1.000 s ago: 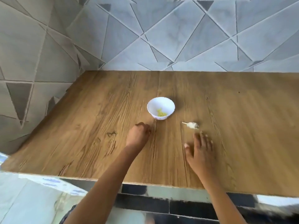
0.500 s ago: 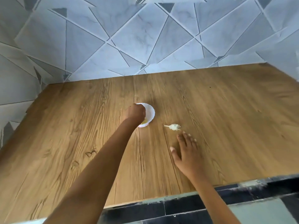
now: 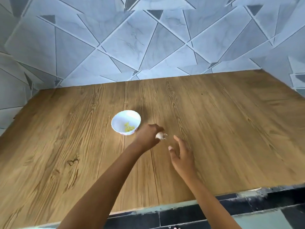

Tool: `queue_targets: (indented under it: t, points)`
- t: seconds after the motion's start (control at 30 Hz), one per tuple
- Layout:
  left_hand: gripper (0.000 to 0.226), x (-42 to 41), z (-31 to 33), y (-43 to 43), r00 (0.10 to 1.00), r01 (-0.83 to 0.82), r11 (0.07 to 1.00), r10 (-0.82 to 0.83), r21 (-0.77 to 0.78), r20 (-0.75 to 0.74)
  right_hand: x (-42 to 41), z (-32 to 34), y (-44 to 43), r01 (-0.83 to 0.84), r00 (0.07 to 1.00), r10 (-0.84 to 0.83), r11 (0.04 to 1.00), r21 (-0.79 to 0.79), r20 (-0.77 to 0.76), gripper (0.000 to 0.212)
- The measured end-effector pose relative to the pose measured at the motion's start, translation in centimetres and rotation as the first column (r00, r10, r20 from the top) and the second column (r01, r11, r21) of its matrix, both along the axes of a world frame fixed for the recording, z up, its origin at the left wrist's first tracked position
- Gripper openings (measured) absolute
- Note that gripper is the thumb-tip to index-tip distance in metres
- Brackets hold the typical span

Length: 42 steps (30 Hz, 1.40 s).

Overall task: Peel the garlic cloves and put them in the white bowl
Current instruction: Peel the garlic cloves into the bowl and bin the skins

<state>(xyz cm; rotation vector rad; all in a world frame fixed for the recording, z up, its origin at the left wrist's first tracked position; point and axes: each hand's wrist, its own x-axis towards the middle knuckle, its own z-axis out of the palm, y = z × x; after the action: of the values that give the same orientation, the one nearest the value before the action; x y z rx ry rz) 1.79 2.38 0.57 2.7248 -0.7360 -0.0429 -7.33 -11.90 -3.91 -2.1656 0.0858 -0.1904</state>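
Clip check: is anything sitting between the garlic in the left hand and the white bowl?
Nothing visible does. The left hand holds the garlic just right of the white bowl; only that hand and bare table lie between. The right hand is open, nearer the camera, off that path.

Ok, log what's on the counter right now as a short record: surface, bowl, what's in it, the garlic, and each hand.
surface: brown wood-grain countertop
backdrop: grey-blue triangle-patterned tiled wall
bowl: small round white bowl, upright, left of both hands
bowl contents: a few yellowish peeled garlic cloves
unpeeled garlic: white papery garlic piece, right of the bowl and apart from it
left hand: left hand, fingers curled round the garlic piece
right hand: right hand, fingers spread, holding nothing, close to the garlic
garlic lifted or on the counter: cannot tell
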Motion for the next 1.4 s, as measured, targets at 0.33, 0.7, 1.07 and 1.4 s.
queue_targets:
  t: [0.33,0.7,1.07,1.4]
  points:
    - [0.014,-1.3,1.4,-0.9,0.815,-0.474,0.581,0.003,-0.662,-0.58,4.2,2.7,-2.4,0.006,0.959,0.2,0.692,0.721,-0.199,0.02]
    - [0.011,-2.0,1.2,-1.2,0.808,-0.576,0.445,0.18,-0.686,-0.562,6.4,3.8,-1.1,0.14,0.924,0.232,0.532,0.835,-0.303,0.024]
    - [0.018,-2.4,1.4,-1.0,0.866,-0.48,0.559,0.179,-0.676,-0.467,6.9,3.7,-1.2,0.202,0.897,0.286,0.412,0.889,-0.337,0.003]
    - [0.008,-2.2,1.2,-0.8,0.817,-0.57,0.521,0.275,-0.635,-0.507,6.8,3.5,-0.4,0.191,0.917,0.205,0.53,0.826,-0.343,0.002]
